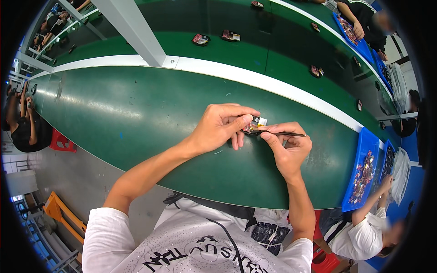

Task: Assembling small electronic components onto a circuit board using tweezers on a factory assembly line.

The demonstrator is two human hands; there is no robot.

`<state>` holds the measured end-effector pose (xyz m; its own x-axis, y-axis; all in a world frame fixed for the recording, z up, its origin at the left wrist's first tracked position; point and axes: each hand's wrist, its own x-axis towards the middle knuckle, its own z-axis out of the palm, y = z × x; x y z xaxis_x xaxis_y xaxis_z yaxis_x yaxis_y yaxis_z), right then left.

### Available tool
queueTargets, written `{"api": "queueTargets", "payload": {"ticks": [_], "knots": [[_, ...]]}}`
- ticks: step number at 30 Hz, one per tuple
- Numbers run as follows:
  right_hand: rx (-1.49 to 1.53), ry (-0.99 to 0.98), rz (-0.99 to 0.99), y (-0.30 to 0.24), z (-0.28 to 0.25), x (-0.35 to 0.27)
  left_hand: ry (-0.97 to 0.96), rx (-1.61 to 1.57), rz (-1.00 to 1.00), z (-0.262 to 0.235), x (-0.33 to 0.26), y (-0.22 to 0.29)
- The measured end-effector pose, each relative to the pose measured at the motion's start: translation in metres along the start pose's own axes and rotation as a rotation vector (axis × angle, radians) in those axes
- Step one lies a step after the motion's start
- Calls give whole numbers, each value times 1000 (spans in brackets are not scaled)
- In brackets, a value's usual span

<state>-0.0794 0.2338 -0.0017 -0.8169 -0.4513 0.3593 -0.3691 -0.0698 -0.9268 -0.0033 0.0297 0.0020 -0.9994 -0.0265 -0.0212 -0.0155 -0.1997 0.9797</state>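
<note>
Above the green bench, my left hand (221,126) pinches a small electronic assembly (256,120) between thumb and fingers. The assembly has a dark housing, some reddish parts and a white and yellow piece at its right side; my fingers cover much of it. My right hand (291,145) is closed around thin dark tweezers (291,134), held nearly level. Their tip reaches the lower right side of the assembly, but whether it touches cannot be made out. Both hands are close together near the middle of the bench.
A blue tray (349,200) of small reddish parts stands at the bench's right end. Beyond the white rail (218,68), a conveyor belt carries several similar assemblies (231,35). A white post (132,29) rises from the rail. Co-workers sit at right (362,236) and far left (27,132).
</note>
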Motion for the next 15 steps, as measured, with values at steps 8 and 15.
{"api": "queueTargets", "payload": {"ticks": [8, 15], "knots": [[-52, -11, -55, -2, 2, 1, -10, -15, -1, -2, -1, 3], [-19, -7, -46, -2, 2, 0, -11, -44, -12, -2, -1, 3]]}}
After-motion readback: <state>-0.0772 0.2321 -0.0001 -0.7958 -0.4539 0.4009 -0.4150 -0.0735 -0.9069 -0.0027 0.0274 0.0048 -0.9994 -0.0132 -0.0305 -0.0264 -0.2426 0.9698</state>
